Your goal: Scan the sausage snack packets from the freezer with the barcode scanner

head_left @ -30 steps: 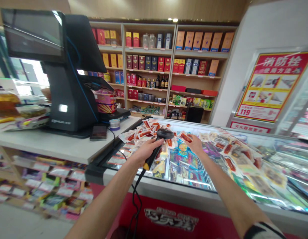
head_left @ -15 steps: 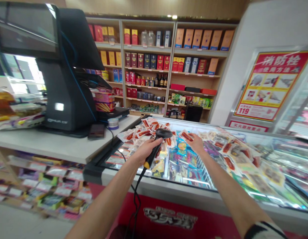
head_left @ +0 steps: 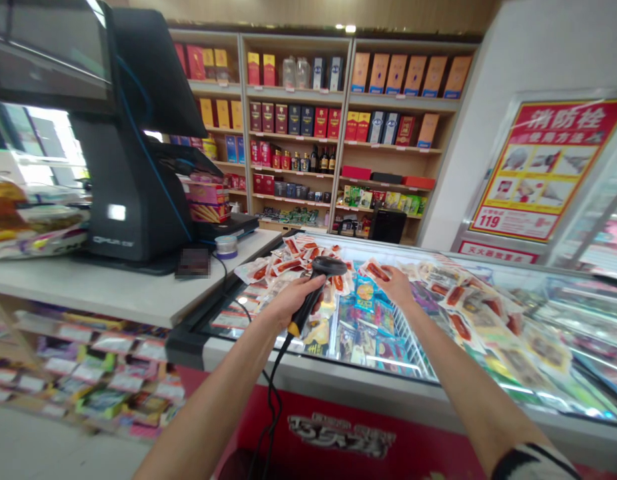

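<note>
My left hand is closed around the handle of a black barcode scanner, whose head faces right and whose cable hangs down over the freezer front. In my right hand a clear packet of sausage is pinched by its right end, just right of the scanner head. Both hands are above the glass top of a chest freezer. A heap of similar sausage packets lies on the glass behind and left of the scanner. More flat food packets lie right of my right hand.
A checkout terminal stands on the white counter at left, with a small round tub near the counter's edge. Shelves of boxes and bottles line the back wall. A red fire-hydrant sign hangs at right.
The sausage packet in my right hand has shifted very slightly right and turned a little. My left hand holds the scanner in nearly the same place.
</note>
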Tool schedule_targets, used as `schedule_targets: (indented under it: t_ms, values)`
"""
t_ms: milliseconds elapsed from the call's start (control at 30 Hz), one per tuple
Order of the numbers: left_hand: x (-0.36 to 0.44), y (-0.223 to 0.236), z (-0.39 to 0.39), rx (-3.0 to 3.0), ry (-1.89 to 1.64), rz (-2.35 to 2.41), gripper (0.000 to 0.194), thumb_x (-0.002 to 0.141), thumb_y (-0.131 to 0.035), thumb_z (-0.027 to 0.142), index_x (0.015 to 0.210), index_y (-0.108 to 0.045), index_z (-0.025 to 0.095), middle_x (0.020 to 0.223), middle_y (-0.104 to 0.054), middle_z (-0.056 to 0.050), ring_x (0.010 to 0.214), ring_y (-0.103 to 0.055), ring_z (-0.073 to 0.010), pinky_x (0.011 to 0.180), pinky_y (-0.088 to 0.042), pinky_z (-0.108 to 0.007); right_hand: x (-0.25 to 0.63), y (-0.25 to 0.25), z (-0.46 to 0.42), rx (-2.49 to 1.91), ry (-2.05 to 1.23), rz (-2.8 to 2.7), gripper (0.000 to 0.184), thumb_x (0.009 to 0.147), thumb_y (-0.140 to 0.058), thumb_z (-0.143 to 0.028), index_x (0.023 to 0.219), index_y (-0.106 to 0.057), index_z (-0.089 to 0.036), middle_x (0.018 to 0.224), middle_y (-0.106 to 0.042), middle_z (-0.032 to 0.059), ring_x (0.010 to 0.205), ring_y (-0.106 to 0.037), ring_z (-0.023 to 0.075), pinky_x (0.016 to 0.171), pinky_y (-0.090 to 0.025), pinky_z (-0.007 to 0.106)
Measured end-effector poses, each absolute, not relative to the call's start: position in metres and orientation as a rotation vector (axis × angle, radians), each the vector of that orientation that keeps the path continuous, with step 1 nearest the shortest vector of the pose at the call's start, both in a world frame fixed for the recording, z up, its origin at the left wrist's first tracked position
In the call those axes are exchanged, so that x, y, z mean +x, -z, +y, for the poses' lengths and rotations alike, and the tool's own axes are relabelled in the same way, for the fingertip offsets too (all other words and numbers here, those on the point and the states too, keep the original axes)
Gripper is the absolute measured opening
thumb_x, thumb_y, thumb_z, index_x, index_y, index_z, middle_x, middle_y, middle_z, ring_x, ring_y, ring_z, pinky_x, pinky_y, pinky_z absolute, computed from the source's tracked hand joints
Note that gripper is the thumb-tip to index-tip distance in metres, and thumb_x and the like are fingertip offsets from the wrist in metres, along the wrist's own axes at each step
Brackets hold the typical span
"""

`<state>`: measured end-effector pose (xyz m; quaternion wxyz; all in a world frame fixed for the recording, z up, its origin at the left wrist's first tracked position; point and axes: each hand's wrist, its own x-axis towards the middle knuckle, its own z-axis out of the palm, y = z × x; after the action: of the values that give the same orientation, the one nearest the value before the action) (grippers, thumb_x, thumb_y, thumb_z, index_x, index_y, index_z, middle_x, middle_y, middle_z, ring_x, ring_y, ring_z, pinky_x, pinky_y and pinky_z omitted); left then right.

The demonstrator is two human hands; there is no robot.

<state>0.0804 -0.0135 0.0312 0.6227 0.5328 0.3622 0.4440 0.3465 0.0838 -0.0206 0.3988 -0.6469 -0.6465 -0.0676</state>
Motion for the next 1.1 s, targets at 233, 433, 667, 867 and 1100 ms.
schedule_targets:
  t_ms: [233,433,667,867,1100]
  values:
    - [0.077,-0.032,-0.011,1.217,-1.001,0.832,0.032,0.065,-0.056,0.043,0.068,-0.051,0.012,0.057,-0.052,-0.001,0.042,-0.047,-0.0062,0.039,-0.035,-0.018,0.348,0.02,0.085,-1.628,0.222,-1.643,0.035,0.065,-0.051,-0.029,0.097,-0.055,-0.015,0.094,-0.061,0.0067,0.087,-0.055,0.0189,0.078,-0.039,0.03]
    - [0.075,-0.035,-0.013,1.291,-1.038,0.803,0.032,0.066,-0.054,0.043,0.061,-0.05,0.011,0.052,-0.051,0.0,0.04,-0.046,-0.0061,0.039,-0.034,-0.017,0.348,0.02,0.085,-1.628,0.226,-1.658,0.036,0.065,-0.051,-0.031,0.097,-0.056,-0.015,0.094,-0.061,0.0062,0.087,-0.055,0.0192,0.078,-0.039,0.03]
    - [0.066,-0.033,-0.01,1.229,-1.123,0.879,0.033,0.065,-0.055,0.045,0.064,-0.05,0.013,0.052,-0.053,0.0,0.04,-0.048,-0.0073,0.039,-0.035,-0.018,0.334,0.021,0.094,-1.684,0.202,-1.651,0.037,0.066,-0.051,-0.033,0.098,-0.056,-0.015,0.094,-0.061,0.0078,0.087,-0.055,0.0214,0.075,-0.04,0.031]
    - [0.046,-0.027,-0.006,1.209,-1.168,0.919,0.033,0.064,-0.056,0.045,0.068,-0.05,0.013,0.054,-0.054,0.0,0.041,-0.049,-0.0075,0.039,-0.036,-0.018,0.288,0.023,0.117,-1.664,0.008,-1.636,0.033,0.068,-0.051,-0.028,0.097,-0.057,-0.014,0.093,-0.061,0.0118,0.09,-0.055,0.0245,0.077,-0.04,0.033]
    - [0.033,-0.027,-0.011,1.165,-1.185,0.994,0.033,0.063,-0.058,0.043,0.071,-0.052,0.012,0.055,-0.055,-0.001,0.042,-0.049,-0.0076,0.038,-0.037,-0.018,0.241,0.027,0.134,-1.501,-0.104,-1.791,0.027,0.076,-0.041,-0.023,0.097,-0.056,-0.017,0.095,-0.062,0.0049,0.087,-0.056,0.0155,0.075,-0.042,0.025]
